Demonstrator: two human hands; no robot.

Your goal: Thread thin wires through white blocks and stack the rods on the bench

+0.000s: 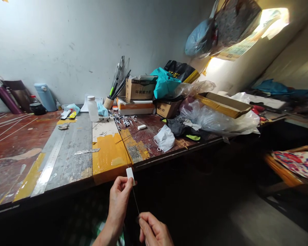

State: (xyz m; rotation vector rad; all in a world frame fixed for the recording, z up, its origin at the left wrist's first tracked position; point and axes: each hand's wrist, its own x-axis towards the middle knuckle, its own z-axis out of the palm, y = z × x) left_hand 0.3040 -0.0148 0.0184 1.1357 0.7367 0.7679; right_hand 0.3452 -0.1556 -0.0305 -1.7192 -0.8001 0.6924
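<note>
My left hand [120,196] pinches a small white rectangular block [130,173] between thumb and fingers, just off the table's front edge. A thin, dark rod [136,201] runs down from the block to my right hand [154,228], whose thumb and fingers are closed round it. Above the block a thin line continues over the yellow-taped part of the table [106,157]. Whether the rod passes through the block or alongside it, I cannot tell. A second white block [142,127] lies farther back on the table, close to scattered small black-and-white pieces [127,123].
A metal ruler [51,162] and a short metal strip [87,151] lie left of my hands. Behind stand a white bottle [92,109] and a cup of rods [108,103]. A face mask [164,138], cardboard boxes [141,89] and plastic bags [215,118] occupy the right.
</note>
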